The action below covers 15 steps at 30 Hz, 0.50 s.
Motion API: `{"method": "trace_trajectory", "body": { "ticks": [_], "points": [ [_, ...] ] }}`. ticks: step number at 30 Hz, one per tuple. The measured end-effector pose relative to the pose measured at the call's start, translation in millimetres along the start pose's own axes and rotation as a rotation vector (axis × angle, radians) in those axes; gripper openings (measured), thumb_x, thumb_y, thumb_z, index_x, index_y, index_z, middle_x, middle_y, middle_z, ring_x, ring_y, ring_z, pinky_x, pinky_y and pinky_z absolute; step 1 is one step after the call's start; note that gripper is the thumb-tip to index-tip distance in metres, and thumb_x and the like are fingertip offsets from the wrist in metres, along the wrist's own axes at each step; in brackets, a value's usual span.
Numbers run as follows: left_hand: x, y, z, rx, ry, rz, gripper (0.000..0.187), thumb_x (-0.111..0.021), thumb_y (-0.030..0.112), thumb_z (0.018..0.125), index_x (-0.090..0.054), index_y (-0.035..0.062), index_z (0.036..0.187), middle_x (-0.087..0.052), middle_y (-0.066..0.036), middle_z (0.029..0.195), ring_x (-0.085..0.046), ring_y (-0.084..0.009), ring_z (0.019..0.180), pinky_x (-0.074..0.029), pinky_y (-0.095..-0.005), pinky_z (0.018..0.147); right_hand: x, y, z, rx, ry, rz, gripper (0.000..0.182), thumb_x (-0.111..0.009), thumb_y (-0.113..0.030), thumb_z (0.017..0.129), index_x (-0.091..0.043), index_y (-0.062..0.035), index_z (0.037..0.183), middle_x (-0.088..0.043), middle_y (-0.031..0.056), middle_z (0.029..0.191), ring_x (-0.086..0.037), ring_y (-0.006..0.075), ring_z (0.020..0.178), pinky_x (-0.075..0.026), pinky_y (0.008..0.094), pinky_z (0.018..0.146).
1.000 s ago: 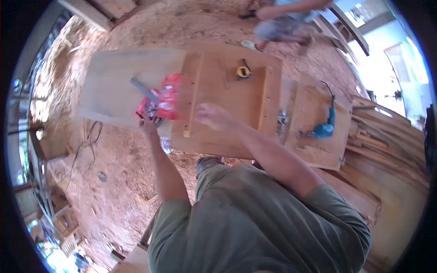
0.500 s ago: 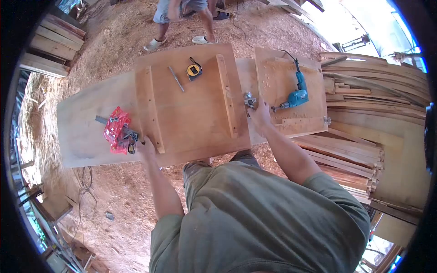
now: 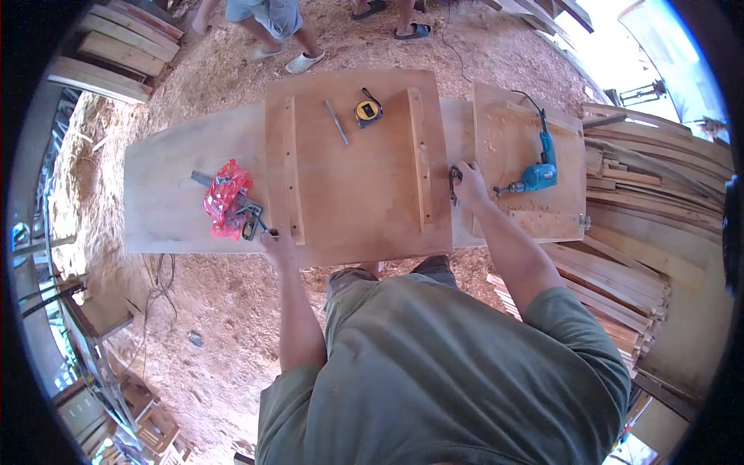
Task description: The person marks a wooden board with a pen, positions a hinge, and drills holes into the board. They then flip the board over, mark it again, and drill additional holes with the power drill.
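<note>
My right hand (image 3: 471, 186) is closed on a metal hinge (image 3: 454, 184) at the right edge of a wooden panel (image 3: 356, 186) with two screwed-on battens. My left hand (image 3: 280, 249) is closed by the panel's lower left corner. A thin dark piece shows at its fingertips, too small to name. Just beyond those fingers lie a red plastic bag (image 3: 226, 200) and loose metal hardware (image 3: 248, 217). On the panel rest a yellow tape measure (image 3: 368, 113) and a thin grey rod (image 3: 336, 122).
A teal power drill (image 3: 540, 174) lies on a second battened panel (image 3: 496, 147) at right, its cord running back. Stacked wood strips (image 3: 651, 170) flank the right side. Other people's legs (image 3: 283, 35) show at the back. Shavings cover the floor (image 3: 225, 310).
My right hand has taken up the hinge and turned it at the panel edge. My left hand has drawn slightly away from the hardware. The view has shifted; a person behind has stepped left.
</note>
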<state>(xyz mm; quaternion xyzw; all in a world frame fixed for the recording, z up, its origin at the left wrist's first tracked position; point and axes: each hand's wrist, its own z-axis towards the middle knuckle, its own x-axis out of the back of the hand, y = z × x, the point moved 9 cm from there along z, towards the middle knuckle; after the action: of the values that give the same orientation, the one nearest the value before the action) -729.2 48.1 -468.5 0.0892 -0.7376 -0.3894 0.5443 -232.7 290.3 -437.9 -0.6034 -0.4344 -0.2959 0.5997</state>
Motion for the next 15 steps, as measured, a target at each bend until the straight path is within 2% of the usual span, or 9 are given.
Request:
{"method": "trace_trajectory", "body": {
  "ticks": [1,4,5,7,8,10,12,14,15],
  "points": [
    [-2.8,2.6,-6.3,-0.063,0.025,-0.058,0.033,-0.064,0.029,0.083,-0.06,-0.0033,0.079,-0.061,-0.014,0.073,-0.06,-0.032,0.063,-0.047,-0.0437,0.061,3.4,1.0,-2.7,0.004,0.034,0.036,0.035,-0.06,-0.005,0.078,-0.06,-0.0035,0.114,-0.06,0.0223,0.098,-0.055,0.0396,0.102,-0.045,0.0441,0.091],
    [7.4,42.8,-34.8,-0.062,0.028,-0.075,0.031,-0.065,0.028,0.082,-0.059,-0.0019,0.076,-0.059,-0.013,0.07,-0.058,-0.027,0.059,-0.046,-0.0404,0.055,13.2,0.7,-9.2,-0.036,0.038,0.17,0.031,-0.066,-0.004,0.075,-0.064,-0.0043,0.106,-0.059,0.0215,0.101,-0.058,0.038,0.096,-0.048,0.0404,0.086],
    [3.2,46.8,-38.4,-0.057,0.024,-0.083,0.031,-0.065,0.028,0.082,-0.059,-0.0019,0.076,-0.059,-0.013,0.07,-0.058,-0.027,0.059,-0.046,-0.0404,0.055,19.8,-2.1,-11.0,-0.033,0.039,0.16,0.031,-0.066,-0.004,0.075,-0.064,-0.0043,0.106,-0.059,0.0215,0.101,-0.058,0.038,0.096,-0.048,0.0404,0.086],
    [-4.8,67.4,-46.5,-0.205,0.015,-0.24,0.03,-0.066,0.026,0.082,-0.059,-0.0014,0.072,-0.058,-0.011,0.065,-0.056,-0.0202,0.057,-0.043,-0.0347,0.052,34.3,-8.3,-15.5,-0.087,0.022,0.218,0.03,-0.068,-0.006,0.074,-0.064,-0.0035,0.103,-0.059,0.0202,0.099,-0.058,0.0368,0.093,-0.048,0.0375,0.083],
    [-4.9,78.3,-50.9,-0.195,0.015,-0.245,0.03,-0.066,0.026,0.082,-0.059,-0.0014,0.072,-0.058,-0.011,0.065,-0.056,-0.0202,0.057,-0.043,-0.0347,0.052,42.2,-15.7,-18.8,-0.083,0.019,0.207,0.03,-0.068,-0.006,0.074,-0.064,-0.0035,0.103,-0.059,0.0202,0.099,-0.058,0.0368,0.093,-0.048,0.0375,0.083],
    [-33.8,104.1,-65.2,-0.061,-0.352,-0.263,0.029,-0.068,0.024,0.082,-0.06,-0.0012,0.07,-0.059,-0.007,0.061,-0.054,-0.014,0.055,-0.04,-0.0312,0.05,54.8,-41.8,-25.9,-0.022,-0.007,0.221,0.029,-0.067,-0.005,0.075,-0.064,-0.0027,0.103,-0.059,0.02,0.097,-0.058,0.0367,0.092,-0.049,0.037,0.081],
    [-59.9,132.4,-87.8,-0.083,-0.596,-0.401,0.027,-0.067,0.023,0.084,-0.064,0.0005,0.07,-0.061,-0.004,0.061,-0.054,-0.0122,0.054,-0.038,-0.0311,0.049,65.7,-92.4,-37.2,0.058,-0.061,0.228,0.028,-0.066,-0.006,0.075,-0.064,-0.0025,0.103,-0.059,0.0201,0.097,-0.058,0.0367,0.092,-0.049,0.0377,0.081],
    [-103.1,141.8,-119.3,0.049,-0.886,-0.687,0.022,-0.069,0.025,0.084,-0.068,0.0034,0.087,-0.065,-0.002,0.077,-0.051,-0.0084,0.055,-0.038,-0.0269,0.046,50.2,-131.8,-45.2,0.152,-0.125,0.247,0.027,-0.065,-0.006,0.075,-0.063,-0.0022,0.102,-0.059,0.0201,0.097,-0.058,0.0367,0.092,-0.049,0.0384,0.081],
    [-102.8,157.3,-134.2,0.179,-0.958,-0.722,0.022,-0.069,0.025,0.084,-0.068,0.0041,0.092,-0.066,-0.003,0.079,-0.051,-0.0079,0.054,-0.036,-0.0256,0.044,37.1,-146.4,-48.7,0.187,-0.179,0.251,0.026,-0.064,-0.006,0.076,-0.063,-0.002,0.102,-0.059,0.0202,0.098,-0.058,0.0371,0.093,-0.049,0.0393,0.081]
  ]
}}
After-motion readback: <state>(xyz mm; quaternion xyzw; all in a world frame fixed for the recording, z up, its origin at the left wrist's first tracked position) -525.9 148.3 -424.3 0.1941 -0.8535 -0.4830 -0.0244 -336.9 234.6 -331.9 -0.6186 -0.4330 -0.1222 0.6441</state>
